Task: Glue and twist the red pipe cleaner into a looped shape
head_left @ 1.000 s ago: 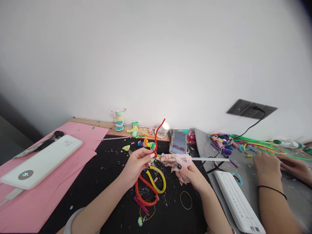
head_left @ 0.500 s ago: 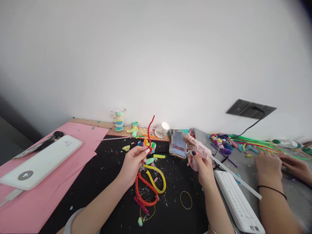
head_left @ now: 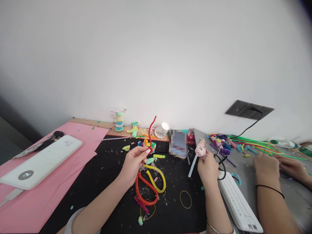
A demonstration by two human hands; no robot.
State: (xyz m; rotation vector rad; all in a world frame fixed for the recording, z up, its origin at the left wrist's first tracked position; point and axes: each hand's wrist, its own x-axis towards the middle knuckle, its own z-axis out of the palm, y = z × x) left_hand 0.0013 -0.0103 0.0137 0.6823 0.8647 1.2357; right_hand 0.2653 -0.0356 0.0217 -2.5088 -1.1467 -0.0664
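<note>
My left hand (head_left: 136,159) pinches a red pipe cleaner (head_left: 151,130) near its curled lower end, and the rest of it rises upright. On the right, my right hand (head_left: 208,165) grips a pink hot glue gun (head_left: 201,148), its nozzle aimed away at the wall and a translucent glue stick (head_left: 193,165) jutting from its back. Below my left hand lie red-handled and yellow-handled scissors, with a red loop (head_left: 146,204) and a yellow loop (head_left: 163,182) showing; the blades are mostly hidden. A phone (head_left: 178,144) with a blurred screen leans between my hands.
A white power bank (head_left: 44,161) rests on pink paper (head_left: 65,175) at left. Behind are a paper cup (head_left: 162,130) and a pastel pipe-cleaner figure (head_left: 119,121). At right are a white power strip (head_left: 240,203), green and orange pipe cleaners (head_left: 258,144), and another person's hands (head_left: 266,165).
My right hand has turned the glue gun, so its nozzle swings rightward and away and the glue stick now points down-left. My left hand stays nearly still with the red pipe cleaner.
</note>
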